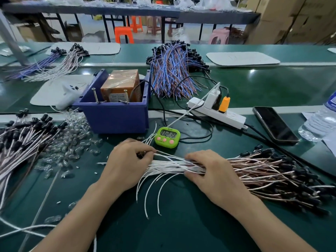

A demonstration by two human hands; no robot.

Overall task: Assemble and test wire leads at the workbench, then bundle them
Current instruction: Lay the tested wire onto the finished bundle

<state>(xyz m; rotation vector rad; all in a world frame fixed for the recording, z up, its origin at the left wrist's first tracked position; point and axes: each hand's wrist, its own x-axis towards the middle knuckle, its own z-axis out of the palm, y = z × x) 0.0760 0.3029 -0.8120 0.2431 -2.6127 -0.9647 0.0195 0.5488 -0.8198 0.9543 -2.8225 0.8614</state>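
A big blue box [116, 120] is sitting on the green workbench [181, 224], just behind the hands. An orange-brown block [121, 84] wrapped in shiny tape is standing inside it. Two long screws [94, 94] are poking up at the front of the box.

In front of the box, a pile of wire leads [258, 171] is lying flat on the bench, reaching from the middle out to the right. The leads are showing white ends on the left, pink-brown twisted wire in the middle and little black caps on the right. The left hand [125, 160] is pinching the white ends with curled fingers. The right hand [214, 171] is gripping the bunch, fingers on top and thumb underneath. Some loose white ends are curling down between the two hands.

A small green timer [167, 135] with three pink buttons is sitting just behind the wires, showing numbers that look like 02 19. The block is carrying a pale label, but its writing is too small to read.
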